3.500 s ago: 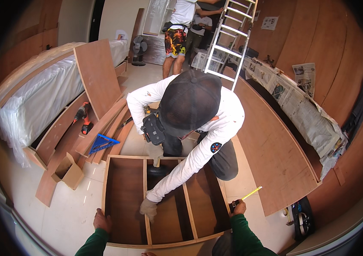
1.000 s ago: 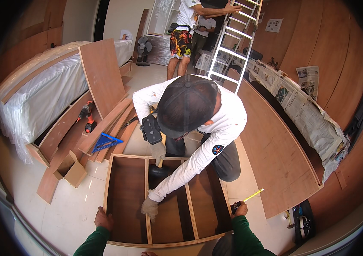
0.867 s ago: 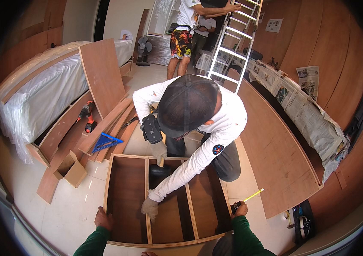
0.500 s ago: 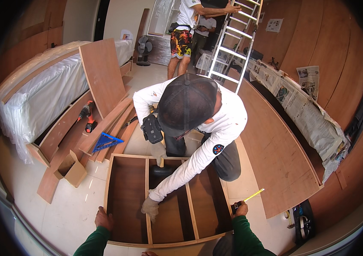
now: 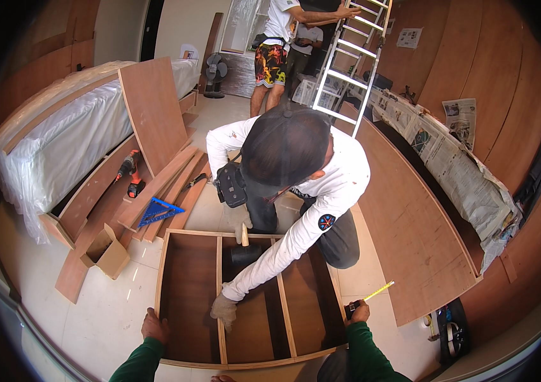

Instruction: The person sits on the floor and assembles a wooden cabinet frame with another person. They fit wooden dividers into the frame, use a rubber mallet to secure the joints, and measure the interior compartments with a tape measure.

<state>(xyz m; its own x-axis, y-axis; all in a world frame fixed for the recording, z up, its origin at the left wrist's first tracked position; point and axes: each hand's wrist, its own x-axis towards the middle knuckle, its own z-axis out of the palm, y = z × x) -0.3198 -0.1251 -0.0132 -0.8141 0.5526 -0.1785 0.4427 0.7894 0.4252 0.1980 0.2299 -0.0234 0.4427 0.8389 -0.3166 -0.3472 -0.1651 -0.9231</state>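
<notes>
The left hand (image 5: 154,325) grips the wooden cabinet frame (image 5: 189,286) at its left side while the right hand (image 5: 359,312) (fingers clenched) holds a tape measure (image 5: 368,297).

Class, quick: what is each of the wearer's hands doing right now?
Left hand: gripping the left edge of the wooden cabinet frame.
Right hand: closed on a tape measure at the frame's right side.
</notes>
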